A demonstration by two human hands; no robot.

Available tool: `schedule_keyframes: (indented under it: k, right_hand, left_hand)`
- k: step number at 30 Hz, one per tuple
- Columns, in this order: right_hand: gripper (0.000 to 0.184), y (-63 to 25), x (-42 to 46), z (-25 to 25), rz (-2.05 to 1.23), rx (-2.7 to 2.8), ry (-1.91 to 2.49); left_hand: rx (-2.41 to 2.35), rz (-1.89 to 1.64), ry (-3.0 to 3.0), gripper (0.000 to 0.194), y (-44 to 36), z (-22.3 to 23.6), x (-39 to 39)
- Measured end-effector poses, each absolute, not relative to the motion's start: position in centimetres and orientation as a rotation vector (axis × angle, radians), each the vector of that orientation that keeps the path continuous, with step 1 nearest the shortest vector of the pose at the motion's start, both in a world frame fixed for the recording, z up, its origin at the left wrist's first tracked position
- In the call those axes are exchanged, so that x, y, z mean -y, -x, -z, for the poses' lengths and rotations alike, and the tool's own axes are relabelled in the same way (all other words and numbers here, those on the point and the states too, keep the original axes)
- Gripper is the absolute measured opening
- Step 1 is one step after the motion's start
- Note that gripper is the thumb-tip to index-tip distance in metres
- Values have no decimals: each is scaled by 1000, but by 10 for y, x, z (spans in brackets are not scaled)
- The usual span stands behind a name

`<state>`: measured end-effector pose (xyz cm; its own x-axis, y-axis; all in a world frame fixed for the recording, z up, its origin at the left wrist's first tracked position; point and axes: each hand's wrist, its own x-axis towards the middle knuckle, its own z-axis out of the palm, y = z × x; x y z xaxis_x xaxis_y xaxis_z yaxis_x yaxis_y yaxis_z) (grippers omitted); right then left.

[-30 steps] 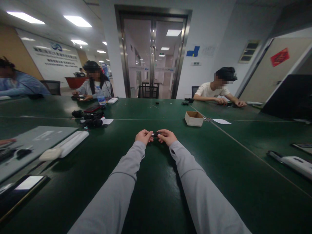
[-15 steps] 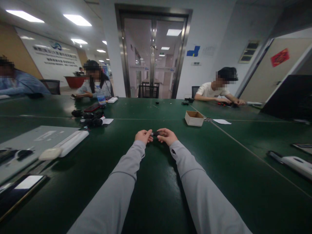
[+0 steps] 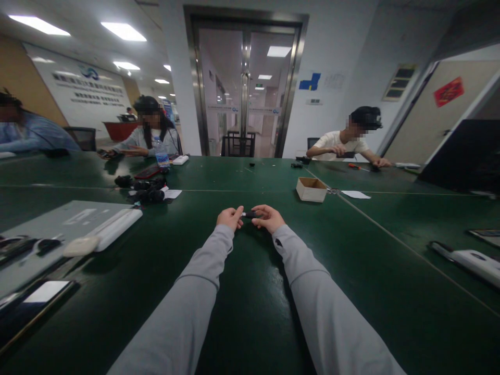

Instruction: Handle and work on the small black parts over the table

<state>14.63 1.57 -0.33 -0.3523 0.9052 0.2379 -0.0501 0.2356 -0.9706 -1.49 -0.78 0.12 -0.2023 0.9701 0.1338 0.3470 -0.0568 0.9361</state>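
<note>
Between my two hands, just above the green table (image 3: 250, 291), is a small black piece with a silvery end (image 3: 249, 214); it is too small to tell its kind. My left hand (image 3: 230, 217) pinches the silvery end between thumb and fingers. From the other side, my right hand (image 3: 269, 218) grips the black end, its fingers curled round it. Parts of the piece are hidden by the fingertips. Both forearms, in grey sleeves, reach forward over the table.
A small open cardboard box (image 3: 311, 194) stands beyond my right hand, near a white paper (image 3: 355, 195). Black gear (image 3: 150, 192) and a water bottle (image 3: 161, 154) are at the left. A phone (image 3: 35, 307) lies near left. Co-workers sit across the table.
My hands and the small piece have barely moved. At the far right, the co-worker's hand has lifted from the table; the far-left co-worker's hands have shifted to the left.
</note>
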Motion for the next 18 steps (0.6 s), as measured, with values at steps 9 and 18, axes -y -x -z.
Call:
schedule_keyframes:
  k: [9, 18]
  right_hand:
    - [47, -147, -16, 4, -1309, 1577, 804]
    - [47, -148, -17, 4, -1340, 1564, 812]
  left_hand:
    - [-1601, -1223, -1474, 41, 17, -4, 11]
    - [-1581, -1228, -1475, 41, 16, -1, 8]
